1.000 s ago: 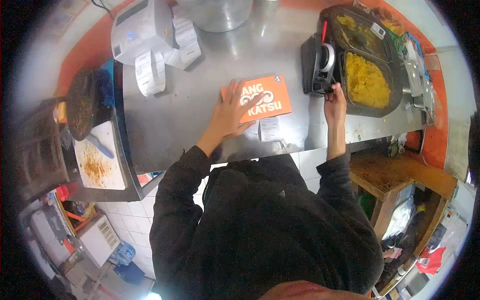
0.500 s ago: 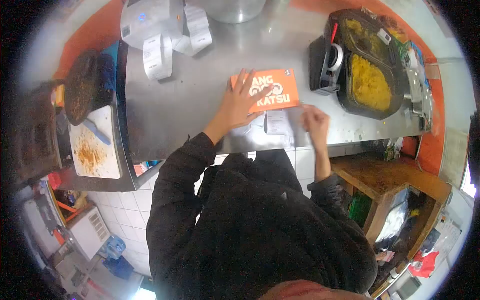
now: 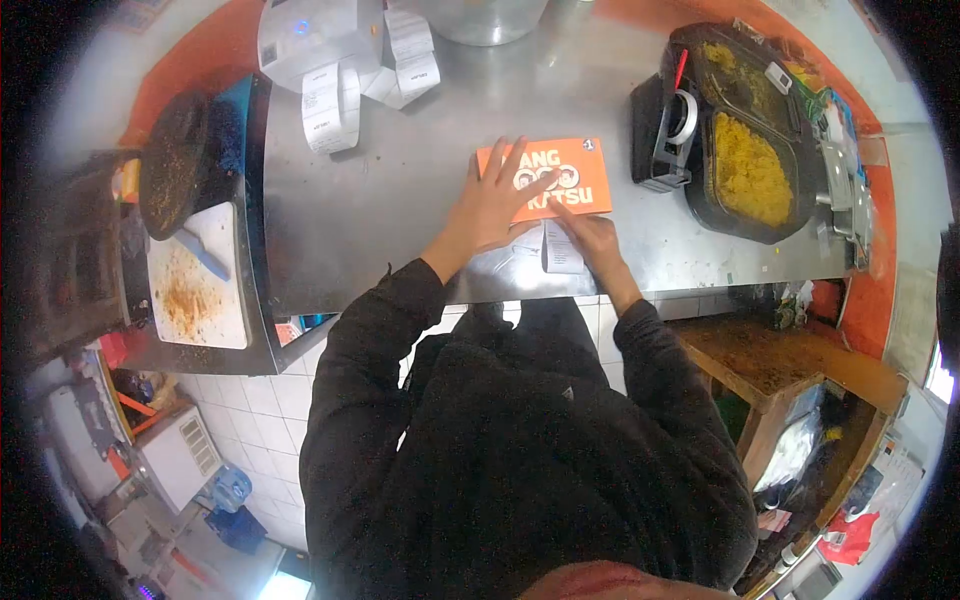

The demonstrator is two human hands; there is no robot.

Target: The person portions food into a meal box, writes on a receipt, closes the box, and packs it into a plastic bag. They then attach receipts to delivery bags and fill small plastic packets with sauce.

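Observation:
An orange box (image 3: pixel 590 180) with white "KATSU" lettering lies on the steel table (image 3: pixel 400 210). My left hand (image 3: pixel 490 208) rests spread over the box's left part. At the box's near edge is my right hand (image 3: pixel 588 232), its fingers drawn together; whether a small piece is between them is hidden. A printed paper slip (image 3: pixel 562 250) hangs from the near side of the box, beside the right hand. The black tape dispenser (image 3: pixel 662 150), with a white roll, stands to the right, apart from both hands.
A label printer (image 3: pixel 320 40) with curling paper strips (image 3: pixel 330 110) is at the back left. Black trays of yellow food (image 3: pixel 750 170) stand on the right. At the left are a white cutting board (image 3: pixel 190 290) and a knife (image 3: pixel 205 255). A metal bowl (image 3: pixel 490 20) is at the back.
My right hand has moved from the tape dispenser leftward to the near edge of the box. My left hand has stayed spread on the box. The whole view has shifted slightly.

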